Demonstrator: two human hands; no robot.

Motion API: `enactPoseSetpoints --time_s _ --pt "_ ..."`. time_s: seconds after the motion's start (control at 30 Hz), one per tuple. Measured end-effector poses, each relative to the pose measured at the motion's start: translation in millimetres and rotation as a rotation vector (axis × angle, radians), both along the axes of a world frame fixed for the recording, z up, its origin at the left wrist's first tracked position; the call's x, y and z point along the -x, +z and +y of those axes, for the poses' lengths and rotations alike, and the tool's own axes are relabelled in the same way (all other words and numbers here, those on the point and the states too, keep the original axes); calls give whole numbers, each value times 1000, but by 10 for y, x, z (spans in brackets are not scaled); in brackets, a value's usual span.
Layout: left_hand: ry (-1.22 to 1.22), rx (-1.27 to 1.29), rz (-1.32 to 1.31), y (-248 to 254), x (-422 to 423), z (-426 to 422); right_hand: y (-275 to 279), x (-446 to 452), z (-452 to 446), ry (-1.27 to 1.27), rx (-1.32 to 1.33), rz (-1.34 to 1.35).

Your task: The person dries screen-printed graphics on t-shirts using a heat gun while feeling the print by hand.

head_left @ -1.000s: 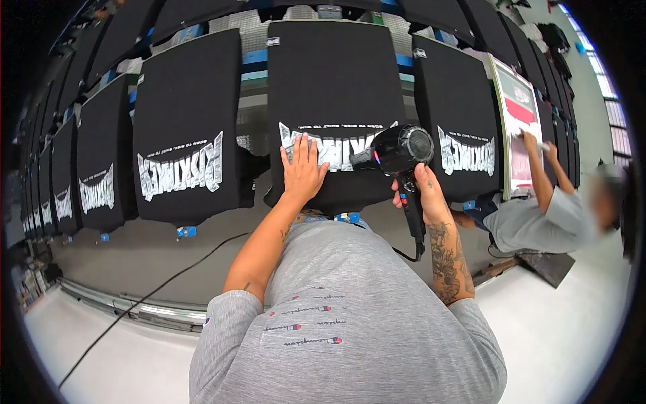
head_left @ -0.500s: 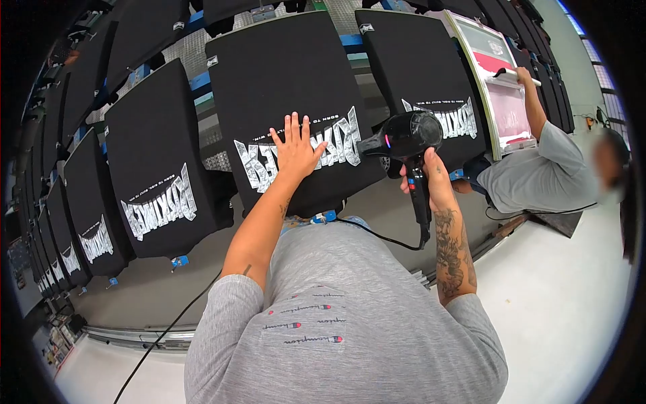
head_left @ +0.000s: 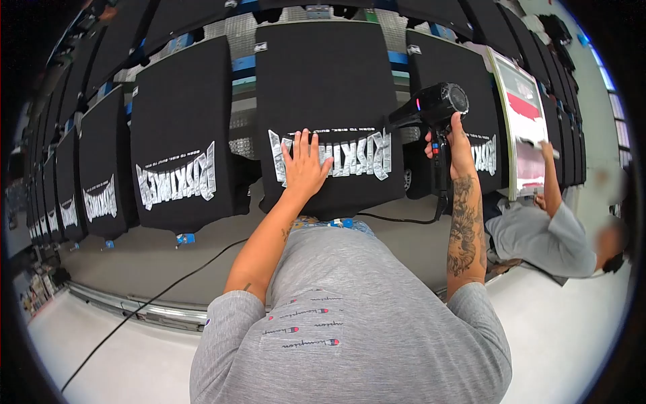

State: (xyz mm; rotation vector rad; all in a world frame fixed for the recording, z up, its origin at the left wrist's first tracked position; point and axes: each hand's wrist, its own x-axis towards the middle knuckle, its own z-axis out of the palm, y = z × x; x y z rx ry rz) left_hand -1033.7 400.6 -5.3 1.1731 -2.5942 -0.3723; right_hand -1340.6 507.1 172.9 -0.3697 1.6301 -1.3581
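Flat on the print of the middle black shirt (head_left: 323,74) lies my left hand (head_left: 306,165), its fingers spread. The white and silver lettering (head_left: 367,156) shows on both sides of it. My right hand (head_left: 454,148) is wrapped round the handle of a black hair dryer (head_left: 434,104), held above the gap between the middle shirt and the one to its right. The dryer's nozzle points left, at the right edge of the middle shirt. A small coloured light glows on its barrel.
More printed black shirts (head_left: 178,121) on boards run left and right. At the right a co-worker (head_left: 548,236) in a grey shirt has a hand at a framed screen (head_left: 521,128) with pink ink. A black cable (head_left: 155,299) crosses the floor at the left.
The dryer has moved up and to the right in my right hand. My left hand stays on the print, with more of the lettering's right part showing. The view swung and turned back.
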Motion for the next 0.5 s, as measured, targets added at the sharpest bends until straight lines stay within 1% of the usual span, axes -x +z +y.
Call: enactPoseSetpoints --time_s 0.17,0.27,0.4,0.5 --pt "78 26 -42 -53 -611 40 31 -395 -260 121 -1 -54" --pt "104 34 -52 -56 -837 106 -16 -713 -460 207 25 -85" --pt "63 9 -36 -35 -1024 237 -30 -1218 -794 329 58 -160" --pt "17 -18 -28 -33 -1136 352 -59 -1546 -1047 427 74 -159"
